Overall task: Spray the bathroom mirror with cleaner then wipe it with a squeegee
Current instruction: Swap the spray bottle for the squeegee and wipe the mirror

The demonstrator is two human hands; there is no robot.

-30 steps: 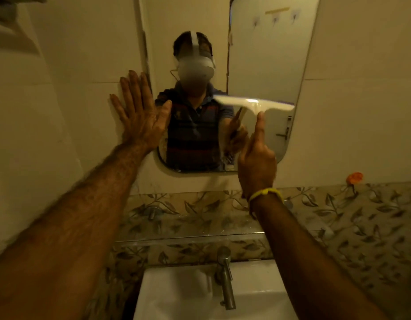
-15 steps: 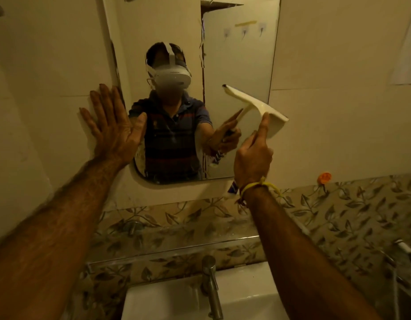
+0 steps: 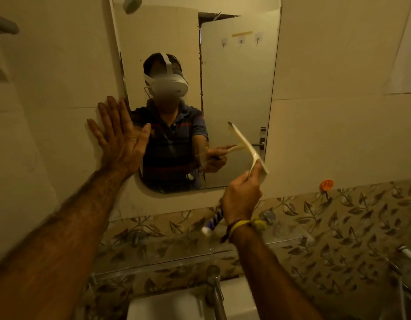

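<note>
A tall frameless wall mirror with rounded lower corners hangs on smooth cream tile, and the pale cream plastic squeegee sits against its lower right corner, directly ahead of the right hand. The squeegee's blade runs on a slant, its upper end toward the middle of the glass and its lower end out at the mirror's right edge, so its long axis lies diagonally and not level; whether the whole blade edge is flat on the glass cannot be told. The right hand is closed around the short handle, thumb laid up along it, and is by far the nearer hand to the tool. The left hand is spread flat, fingers together and thumb out, pressed on the tile at the mirror's left edge with the thumb overlapping the glass, well apart from the squeegee. A yellow cord bracelet circles the right wrist. Judging from this, the wiping step is under way, and the next stroke calls for levelling the blade before drawing it across. Below, a glass shelf fronts leaf-patterned glossy tile, and a metal tap stands over a white basin. No spray bottle is in view.
</note>
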